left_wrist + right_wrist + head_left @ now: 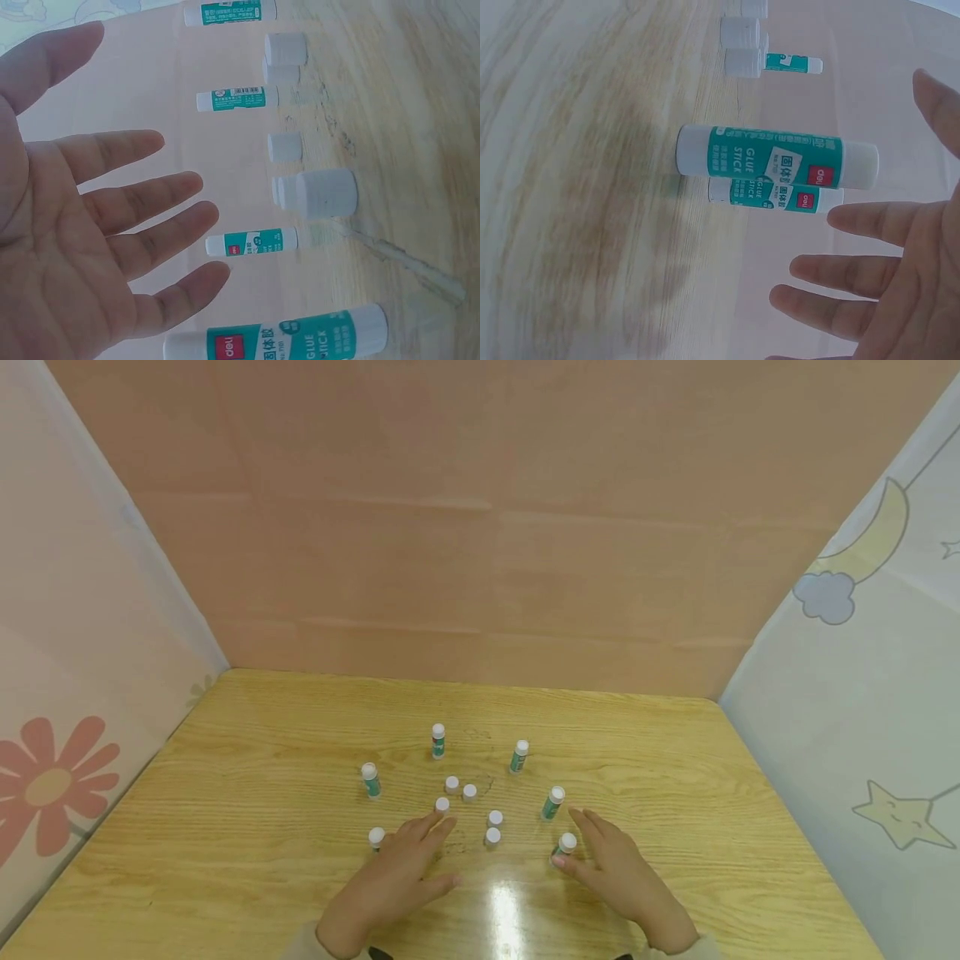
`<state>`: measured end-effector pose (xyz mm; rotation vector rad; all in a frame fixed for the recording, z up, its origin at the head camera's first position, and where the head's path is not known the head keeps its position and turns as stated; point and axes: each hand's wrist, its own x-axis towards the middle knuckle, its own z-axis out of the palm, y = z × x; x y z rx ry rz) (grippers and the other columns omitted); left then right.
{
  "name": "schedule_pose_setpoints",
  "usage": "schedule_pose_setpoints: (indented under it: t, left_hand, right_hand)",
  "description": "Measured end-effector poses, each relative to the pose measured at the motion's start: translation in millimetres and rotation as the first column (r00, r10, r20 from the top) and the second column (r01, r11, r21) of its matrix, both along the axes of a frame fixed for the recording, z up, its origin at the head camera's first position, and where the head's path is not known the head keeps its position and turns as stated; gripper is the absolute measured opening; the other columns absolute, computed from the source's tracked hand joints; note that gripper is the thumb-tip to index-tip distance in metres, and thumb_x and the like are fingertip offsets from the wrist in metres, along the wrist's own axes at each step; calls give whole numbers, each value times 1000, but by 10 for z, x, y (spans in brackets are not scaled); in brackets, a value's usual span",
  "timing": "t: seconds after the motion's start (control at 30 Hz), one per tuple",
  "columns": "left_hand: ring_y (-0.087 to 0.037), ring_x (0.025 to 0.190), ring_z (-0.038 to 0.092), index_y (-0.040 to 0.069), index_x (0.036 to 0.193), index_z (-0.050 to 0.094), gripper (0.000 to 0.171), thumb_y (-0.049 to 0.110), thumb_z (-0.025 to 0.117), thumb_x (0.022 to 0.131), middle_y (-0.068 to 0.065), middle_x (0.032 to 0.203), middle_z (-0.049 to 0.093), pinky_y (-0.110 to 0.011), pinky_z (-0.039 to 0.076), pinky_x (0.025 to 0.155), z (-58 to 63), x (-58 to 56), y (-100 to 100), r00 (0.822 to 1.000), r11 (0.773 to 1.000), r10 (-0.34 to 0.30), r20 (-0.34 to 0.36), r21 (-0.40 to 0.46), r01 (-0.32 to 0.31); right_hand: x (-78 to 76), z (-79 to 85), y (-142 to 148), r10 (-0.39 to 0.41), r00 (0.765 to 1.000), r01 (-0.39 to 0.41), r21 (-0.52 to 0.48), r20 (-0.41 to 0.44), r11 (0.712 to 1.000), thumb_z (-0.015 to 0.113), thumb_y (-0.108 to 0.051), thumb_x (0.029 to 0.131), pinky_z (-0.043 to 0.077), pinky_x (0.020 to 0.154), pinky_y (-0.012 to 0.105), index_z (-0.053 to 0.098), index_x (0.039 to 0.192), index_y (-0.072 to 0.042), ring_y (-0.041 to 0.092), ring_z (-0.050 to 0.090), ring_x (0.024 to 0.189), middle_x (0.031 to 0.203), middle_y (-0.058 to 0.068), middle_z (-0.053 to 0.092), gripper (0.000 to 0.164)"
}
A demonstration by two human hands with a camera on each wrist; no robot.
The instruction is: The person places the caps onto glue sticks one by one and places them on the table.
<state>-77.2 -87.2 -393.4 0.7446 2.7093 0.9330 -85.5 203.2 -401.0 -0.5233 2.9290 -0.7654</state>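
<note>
Several green-and-white glue sticks stand upright in a loose ring on the table. My left hand [397, 872] is held with fingers spread and holds nothing; it partly covers the front-left glue stick [377, 838] in the head view. That hand's fingertips overlap one small white cap [442, 806] there. My right hand [618, 868] has its fingers extended beside the front-right glue stick [566, 843], the thumb overlapping its lower part. In the right wrist view, a glue stick [776, 156] shows apart from the fingers. More white caps [495, 818] lie inside the ring.
Further glue sticks stand at the back left [438, 742], back right [519, 757], left [371, 781] and right [552, 803]. The wooden table [247, 760] meets a plain back panel [480, 568] and printed side panels [847, 693].
</note>
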Motion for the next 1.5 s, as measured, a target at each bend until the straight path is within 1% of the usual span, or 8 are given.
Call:
schedule_pose_setpoints:
  t: [0.13, 0.27, 0.47, 0.7, 0.93, 1.13, 1.37, 1.5]
  left_hand:
    - [-39, 117, 31, 2, 129, 36, 68, 50, 48, 82, -19, 134, 29, -64, 27, 82, 2, 13, 4, 1000, 1000, -1, -3, 8, 1]
    - [-38, 117, 30, 2, 129, 36, 67, 49, 48, 82, -19, 133, 30, -61, 27, 85, 6, 21, 9, 1000, 1000, 2, -3, 4, -2]
    - [-40, 116, 31, 0, 127, 39, 64, 44, 52, 82, -22, 131, 31, -63, 28, 82, 9, 23, 14, 1000, 1000, 1, -13, -2, -1]
    - [-42, 114, 32, -2, 124, 40, 59, 36, 56, 82, -24, 130, 32, -64, 29, 81, -22, 19, 19, 1000, 1000, 0, -26, -2, 0]
    - [-40, 115, 32, -2, 124, 40, 60, 37, 56, 82, -24, 130, 32, -64, 28, 81, -53, 23, 10, 1000, 1000, 5, -27, 8, -5]
    - [-41, 115, 32, -3, 125, 40, 58, 34, 57, 82, -25, 129, 33, -61, 30, 83, -86, 10, 12, 1000, 1000, 1, -29, 1, -1]
    - [-40, 114, 33, -3, 123, 41, 57, 33, 57, 82, -26, 127, 33, -59, 32, 83, -110, -14, 20, 999, 1000, -7, -51, -8, 6]
    - [-41, 113, 34, -4, 122, 41, 57, 32, 58, 82, -27, 127, 34, -57, 33, 84, -128, -22, 24, 998, 1000, -8, -62, -12, 7]
  right_hand:
    - [4, -12, 2, 1, 1000, -1, -6, 4, 1000, 51, -43, 83, 26, 81, 65, 35, 126, 5, 49, 33, 109, 123, 32, 36, 66]
    - [6, -20, 1, -12, 1000, 13, -15, 27, 1000, 50, -45, 83, 26, 82, 65, 34, 127, 4, 50, 32, 111, 124, 31, 34, 68]
    - [12, -44, -1, -21, 998, 23, -42, 52, 999, 50, -44, 83, 26, 82, 65, 33, 128, 4, 50, 31, 111, 125, 32, 34, 68]
    - [27, -81, -6, -13, 997, 19, -75, 76, 997, 50, -43, 84, 25, 83, 64, 32, 128, 5, 50, 29, 112, 126, 31, 33, 67]
    - [33, -89, -14, -24, 995, 33, -89, 96, 995, 50, -44, 83, 26, 83, 63, 33, 128, 4, 50, 30, 112, 127, 30, 32, 68]
    - [39, -89, -18, -34, 993, 46, -101, 116, 994, 50, -45, 83, 26, 84, 63, 33, 128, 3, 49, 30, 112, 127, 28, 33, 68]
    - [35, -115, -12, -33, 995, 42, -105, 90, 994, 51, -41, 84, 25, 85, 63, 34, 126, 5, 49, 30, 113, 126, 28, 36, 65]
    - [29, -131, -8, -37, 996, 46, -108, 83, 993, 52, -40, 84, 26, 86, 62, 35, 126, 5, 47, 31, 113, 125, 27, 37, 64]
